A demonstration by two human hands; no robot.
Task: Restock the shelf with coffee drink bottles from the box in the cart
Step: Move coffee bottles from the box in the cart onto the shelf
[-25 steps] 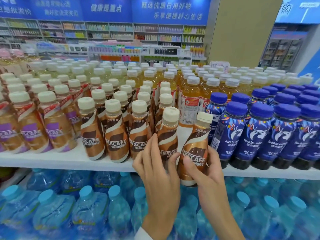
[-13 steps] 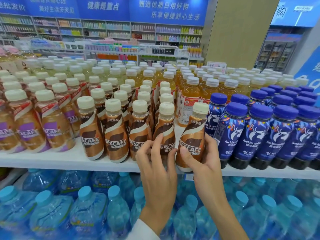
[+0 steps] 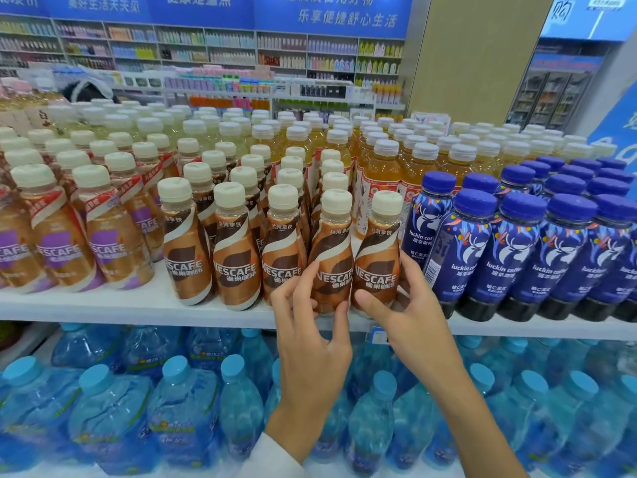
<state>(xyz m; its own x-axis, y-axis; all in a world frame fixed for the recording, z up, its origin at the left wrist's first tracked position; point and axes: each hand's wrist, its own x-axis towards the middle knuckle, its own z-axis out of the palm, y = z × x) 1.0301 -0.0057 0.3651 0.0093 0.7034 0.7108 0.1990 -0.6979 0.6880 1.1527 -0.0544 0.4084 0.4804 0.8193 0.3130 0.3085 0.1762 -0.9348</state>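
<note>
Two brown Nescafe coffee bottles with cream caps stand upright at the front edge of the white shelf (image 3: 103, 305). My left hand (image 3: 310, 326) curls its fingers and thumb round the base of the left bottle (image 3: 332, 246). My right hand (image 3: 403, 305) grips the lower part of the right bottle (image 3: 379, 250), thumb in front and fingers behind. Both bottles close the row of matching Nescafe bottles (image 3: 234, 250) to their left. The box and the cart are out of view.
Blue-capped Luckin coffee bottles (image 3: 517, 257) stand tight against the right bottle. Purple-label Nescafe bottles (image 3: 58, 243) fill the left, yellow tea bottles (image 3: 382, 167) the back. Large water bottles (image 3: 179, 408) crowd the lower shelf. A tan pillar (image 3: 475, 56) rises behind.
The right bottle went from tilted and hanging past the shelf edge to upright on the shelf beside the blue bottles. The left bottle straightened against the row. Both hands kept their grip.
</note>
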